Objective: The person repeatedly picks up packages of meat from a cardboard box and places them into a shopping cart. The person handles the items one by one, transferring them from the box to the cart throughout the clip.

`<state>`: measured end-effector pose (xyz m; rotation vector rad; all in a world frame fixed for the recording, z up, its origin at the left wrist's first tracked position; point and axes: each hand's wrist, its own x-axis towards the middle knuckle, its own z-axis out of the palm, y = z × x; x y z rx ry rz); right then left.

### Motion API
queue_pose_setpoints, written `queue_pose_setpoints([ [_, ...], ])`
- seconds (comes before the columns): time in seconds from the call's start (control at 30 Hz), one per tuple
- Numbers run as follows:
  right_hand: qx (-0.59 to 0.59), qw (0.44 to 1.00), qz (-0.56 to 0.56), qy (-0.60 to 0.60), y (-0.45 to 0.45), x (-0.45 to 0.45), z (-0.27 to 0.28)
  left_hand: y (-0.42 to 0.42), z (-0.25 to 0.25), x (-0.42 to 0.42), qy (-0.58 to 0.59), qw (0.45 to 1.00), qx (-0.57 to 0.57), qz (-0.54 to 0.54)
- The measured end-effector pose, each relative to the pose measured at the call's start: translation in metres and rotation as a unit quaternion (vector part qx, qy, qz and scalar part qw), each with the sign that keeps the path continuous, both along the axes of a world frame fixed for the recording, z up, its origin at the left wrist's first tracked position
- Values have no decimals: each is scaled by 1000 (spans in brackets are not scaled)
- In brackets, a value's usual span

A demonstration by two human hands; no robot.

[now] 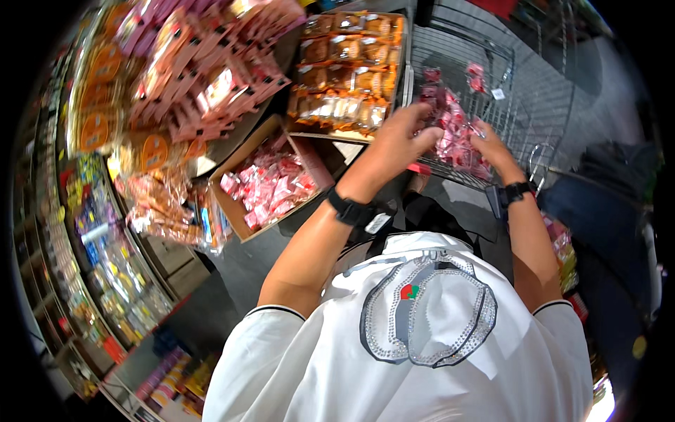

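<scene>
Pink-wrapped packets [452, 138] lie in a loose heap in the near part of a wire shopping cart [543, 100]. My left hand [405, 132] reaches over the cart's left side, thumb and fingers apart at the heap's edge. On the opposite side, my right hand [491, 143] has its fingertips against a shiny clear wrapper. Whether either hand grips a packet is hard to make out. Two more pink packets [475, 78] rest farther back in the cart. A cardboard box [228, 211] left of my left forearm holds many similar pink packets.
A box of orange-edged packaged pastries [345, 68] stands beside the cart. Pink-bagged goods [211, 79] are piled high at the upper left. Bagged snacks [163, 205] sit below them. Stocked shelves [116, 274] line the left. Dark cloth [596, 211] is close on the right.
</scene>
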<state>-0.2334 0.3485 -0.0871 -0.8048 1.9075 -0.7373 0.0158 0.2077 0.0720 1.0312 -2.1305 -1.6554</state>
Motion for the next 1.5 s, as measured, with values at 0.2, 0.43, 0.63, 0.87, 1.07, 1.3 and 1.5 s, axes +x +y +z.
queue_pose_setpoints([
  [0.2,-128,985,-101,-48,-61,33,108,-68,-33,189,28,943,-125,308],
  [0.43,-214,958,103,-161,-133,201,170,-67,-106,403,-366,874,-120,295],
  [0.63,-122,945,298,-51,-168,339,95,-65,-130,455,-401,835,-19,376],
  [0.87,-64,930,336,132,-192,417,47,-61,-158,447,-456,806,-9,378],
  [1.07,42,947,297,115,-199,436,19,-67,-141,436,-372,847,54,375],
  [1.3,63,951,299,35,-208,433,9,-50,-144,436,-69,939,90,325],
  [1.5,89,959,268,18,-215,422,0,-53,-137,455,-375,840,-69,385],
])
